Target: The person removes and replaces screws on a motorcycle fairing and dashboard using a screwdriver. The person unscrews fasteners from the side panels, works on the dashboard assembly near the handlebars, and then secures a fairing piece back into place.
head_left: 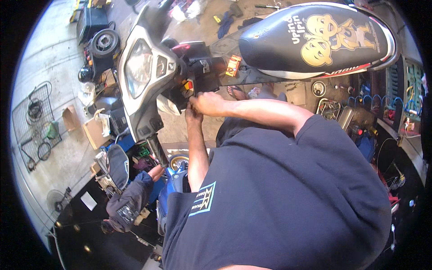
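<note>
Both bare-handed grips show curled on my feed, left grip (pixel 193 115) against right grip (pixel 210 104), likely steadying each other just behind the silver-and-black plastic scooter front (pixel 143 68), but I can't tell how tightly closed or on what.

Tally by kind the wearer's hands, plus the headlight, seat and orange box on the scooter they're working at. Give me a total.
Left hand and right hand: 2
Headlight: 1
Seat: 1
Orange box: 1
Total: 5
</note>
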Demonstrator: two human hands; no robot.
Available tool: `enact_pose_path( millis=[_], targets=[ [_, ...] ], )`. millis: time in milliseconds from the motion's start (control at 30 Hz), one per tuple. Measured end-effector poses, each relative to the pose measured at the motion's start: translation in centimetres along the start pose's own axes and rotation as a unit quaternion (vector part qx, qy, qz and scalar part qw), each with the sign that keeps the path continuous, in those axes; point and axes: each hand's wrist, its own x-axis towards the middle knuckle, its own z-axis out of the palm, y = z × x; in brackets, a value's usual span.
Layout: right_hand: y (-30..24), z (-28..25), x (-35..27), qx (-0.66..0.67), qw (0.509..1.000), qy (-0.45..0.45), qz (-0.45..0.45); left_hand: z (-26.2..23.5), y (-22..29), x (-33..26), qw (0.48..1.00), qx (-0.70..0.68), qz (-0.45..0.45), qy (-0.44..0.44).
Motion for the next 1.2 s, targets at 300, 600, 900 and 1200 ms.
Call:
enact_pose_path(
  millis=[300,600,900,1200],
  targets=[
    [0.7,0.6,-0.6,-0.029,0.970,0.173,-0.171,2.1,1.7,-2.9,0.997,0.053,-0.035,0.044],
    [3.0,2.6,0.6,-0.074,0.972,0.120,-0.188,4.3,0.6,-3.7,0.994,0.079,-0.010,0.076],
    [2.1,0.3,-0.2,-0.002,0.994,0.078,-0.073,2.9,0.6,-2.1,0.995,0.078,-0.022,0.053],
    [2.9,-0.1,0.0,-0.027,0.986,0.073,-0.145,0.7,1.1,-4.8,0.869,0.437,0.161,0.167]
  ],
)
